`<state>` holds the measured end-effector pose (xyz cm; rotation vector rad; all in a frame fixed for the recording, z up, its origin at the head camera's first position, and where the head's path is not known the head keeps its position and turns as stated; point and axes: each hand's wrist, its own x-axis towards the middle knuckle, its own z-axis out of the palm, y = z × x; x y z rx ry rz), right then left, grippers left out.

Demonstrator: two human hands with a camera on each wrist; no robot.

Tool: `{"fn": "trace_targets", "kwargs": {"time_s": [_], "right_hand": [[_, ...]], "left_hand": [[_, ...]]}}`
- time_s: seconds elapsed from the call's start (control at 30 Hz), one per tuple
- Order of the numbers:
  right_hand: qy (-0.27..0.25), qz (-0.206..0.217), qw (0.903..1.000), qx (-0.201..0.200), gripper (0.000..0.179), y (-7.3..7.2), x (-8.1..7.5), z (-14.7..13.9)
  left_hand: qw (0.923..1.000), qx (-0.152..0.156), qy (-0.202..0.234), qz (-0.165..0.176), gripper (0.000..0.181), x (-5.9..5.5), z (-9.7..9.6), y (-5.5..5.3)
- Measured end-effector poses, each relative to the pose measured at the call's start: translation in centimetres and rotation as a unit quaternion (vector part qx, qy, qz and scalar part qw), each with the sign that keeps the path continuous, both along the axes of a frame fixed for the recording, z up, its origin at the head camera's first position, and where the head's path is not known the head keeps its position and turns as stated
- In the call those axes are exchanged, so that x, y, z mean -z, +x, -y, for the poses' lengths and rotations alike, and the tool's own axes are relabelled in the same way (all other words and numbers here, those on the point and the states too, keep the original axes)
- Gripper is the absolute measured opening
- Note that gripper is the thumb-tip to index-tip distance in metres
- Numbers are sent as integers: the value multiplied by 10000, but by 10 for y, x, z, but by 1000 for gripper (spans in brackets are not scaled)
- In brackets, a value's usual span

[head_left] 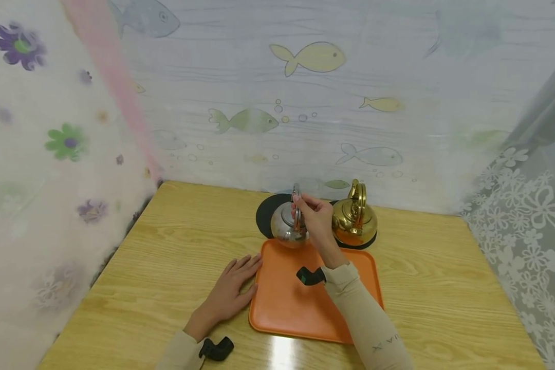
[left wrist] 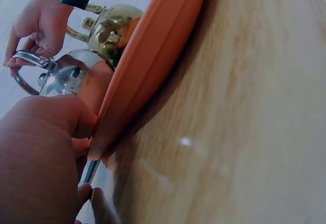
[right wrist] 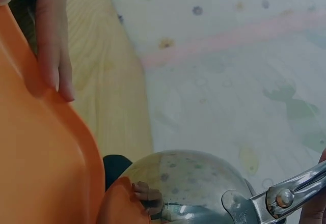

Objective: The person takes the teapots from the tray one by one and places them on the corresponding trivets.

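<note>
My right hand [head_left: 318, 218] grips the upright handle of a silver kettle [head_left: 282, 228], which stands at the back left of an orange tray [head_left: 282, 295]. In the right wrist view the shiny body of the silver kettle [right wrist: 198, 183] overlaps the tray's rim, and its metal handle bracket [right wrist: 270, 201] shows at the right. My left hand [head_left: 231, 288] lies along the tray's left edge with fingers extended. Seen from the left wrist, the thumb and fingers of the left hand [left wrist: 46, 147] are right at the tray's corner.
A gold kettle [head_left: 351, 221] stands on a black round mat [head_left: 372, 241] just right of the silver one. Another black mat [head_left: 264, 218] shows behind and left of the silver kettle. The wooden table [head_left: 176, 241] meets a curtain [head_left: 240, 154] printed with fish at the back.
</note>
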<state>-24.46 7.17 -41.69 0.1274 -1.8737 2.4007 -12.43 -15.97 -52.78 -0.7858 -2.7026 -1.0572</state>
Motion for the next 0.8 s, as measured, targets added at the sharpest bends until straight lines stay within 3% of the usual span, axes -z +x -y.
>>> {"fn": "trace_targets", "kwargs": {"time_s": [0.8], "right_hand": [[243,-207,9995,41,36,-28,5,9]], "left_hand": [[10000,-40,-59,8,55,4,0,-2]]}}
